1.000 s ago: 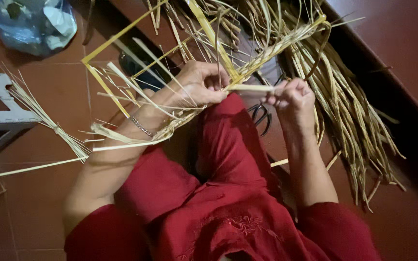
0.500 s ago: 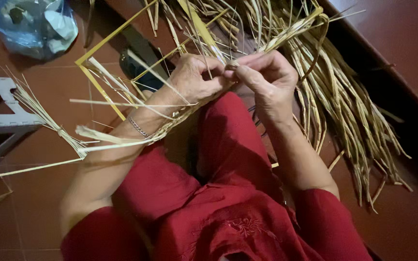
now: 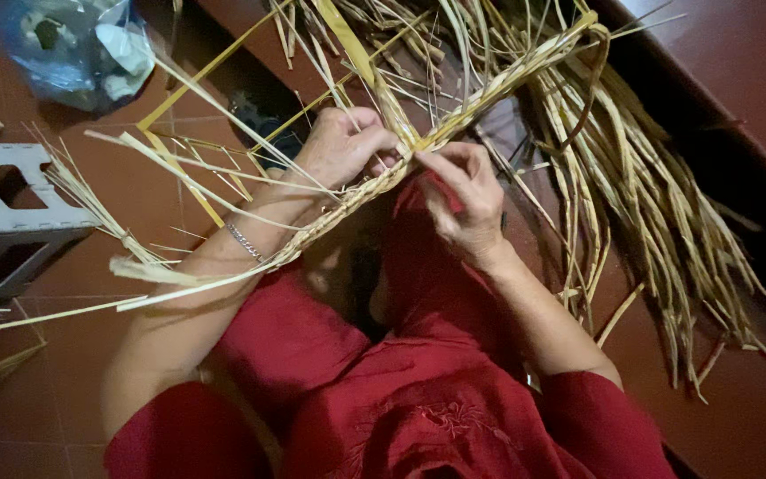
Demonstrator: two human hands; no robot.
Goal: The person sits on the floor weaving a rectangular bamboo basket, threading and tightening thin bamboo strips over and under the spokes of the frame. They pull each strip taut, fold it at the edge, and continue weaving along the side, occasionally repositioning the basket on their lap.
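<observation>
We sit over a red tiled floor (image 3: 161, 191) with the biggest thing before us a heap of dried straw-coloured leaf strips (image 3: 658, 204) spilling down the right side, beside a dark wooden edge. Across our lap in red cloth (image 3: 436, 408) runs the woven strip band (image 3: 347, 200), a narrow plait slanting from lower left up to the top right, with loose strip ends fanning out to the left. At the left edge stands a grey plastic stool (image 3: 2, 222), and above it a blue plastic bag (image 3: 73, 49) with pale crumpled stuff inside; we can make out no label or sign on it, as it is blurred. Our left hand (image 3: 343, 146) is closed on the band from above, fingers pinching the strips, a thin bracelet (image 3: 246, 241) on its wrist. Our right hand (image 3: 463, 200) meets it just beside, thumb and fingers pressed on the same point of the plait. We judge the risk to be this: if either pinch slackens, the last crossings could loosen and spring apart, and a dry strip bent too sharply could crack or split.
</observation>
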